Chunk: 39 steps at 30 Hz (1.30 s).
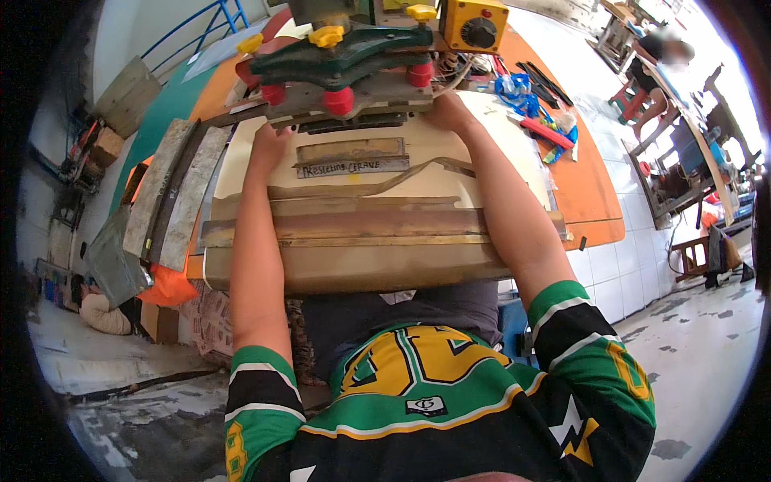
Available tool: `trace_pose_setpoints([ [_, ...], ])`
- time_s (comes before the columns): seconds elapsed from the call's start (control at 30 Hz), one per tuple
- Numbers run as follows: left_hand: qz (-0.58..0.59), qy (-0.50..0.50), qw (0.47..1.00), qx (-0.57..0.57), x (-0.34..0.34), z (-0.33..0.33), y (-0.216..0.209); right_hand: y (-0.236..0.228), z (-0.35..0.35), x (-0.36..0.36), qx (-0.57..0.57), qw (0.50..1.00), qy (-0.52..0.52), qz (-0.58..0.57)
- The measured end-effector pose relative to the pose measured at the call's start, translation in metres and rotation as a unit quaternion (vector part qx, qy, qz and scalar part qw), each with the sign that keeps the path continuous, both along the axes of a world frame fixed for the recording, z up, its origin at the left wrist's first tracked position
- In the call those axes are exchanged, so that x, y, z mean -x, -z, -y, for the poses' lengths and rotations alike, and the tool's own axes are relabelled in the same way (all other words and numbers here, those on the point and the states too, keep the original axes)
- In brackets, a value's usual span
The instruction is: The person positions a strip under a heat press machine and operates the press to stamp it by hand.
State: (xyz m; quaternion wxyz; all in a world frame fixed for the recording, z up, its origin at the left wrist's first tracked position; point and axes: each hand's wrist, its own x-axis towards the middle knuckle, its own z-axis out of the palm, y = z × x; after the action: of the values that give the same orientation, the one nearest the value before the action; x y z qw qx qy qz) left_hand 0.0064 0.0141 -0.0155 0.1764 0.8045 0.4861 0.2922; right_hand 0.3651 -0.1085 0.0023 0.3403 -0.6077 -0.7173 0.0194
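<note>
In front of me stands a press with a dark green head [345, 60], yellow knobs and red cylindrical feet. A grey plate [365, 104] hangs beneath that head. Both my arms reach forward to it. My left hand [271, 149] is near the plate's left end, over a cream sheet [434, 173]. At the plate's right end is my right hand [450, 111], its fingers largely hidden by the machine. Whether either hand grips anything cannot be made out. Between my arms lies a metal block [353, 150] with handwriting along its front. Nearer me runs a worn brown bed [377, 261].
A yellow control box [475, 26] with a black dial sits at the press's upper right. Long metal boards [165, 185] lean at the left. Red-handled tools [542, 132] and blue plastic [516, 90] lie on the orange table [590, 197]. Another person [650, 80] sits far right.
</note>
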Motion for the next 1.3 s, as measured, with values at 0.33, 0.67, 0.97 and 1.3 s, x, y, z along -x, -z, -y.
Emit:
trace_pose_setpoints([
  [0.33, 0.058, -0.037, 0.997, 0.045, 0.009, 0.016, -0.016, 0.010, -0.013, -0.001, -0.039, 0.998, -0.032, -0.040],
  [0.67, -0.009, -0.066, 0.998, 0.003, 0.009, 0.013, -0.014, 0.007, -0.014, 0.004, -0.084, 0.995, -0.048, 0.012],
  [0.97, -0.028, -0.070, 0.996, 0.043, 0.007, 0.015, -0.018, 0.012, -0.016, -0.002, -0.018, 0.998, -0.055, -0.027],
  [1.3, 0.027, -0.026, 0.999, 0.027, 0.000, 0.030, -0.030, 0.014, -0.016, -0.008, -0.031, 0.998, -0.049, -0.016],
])
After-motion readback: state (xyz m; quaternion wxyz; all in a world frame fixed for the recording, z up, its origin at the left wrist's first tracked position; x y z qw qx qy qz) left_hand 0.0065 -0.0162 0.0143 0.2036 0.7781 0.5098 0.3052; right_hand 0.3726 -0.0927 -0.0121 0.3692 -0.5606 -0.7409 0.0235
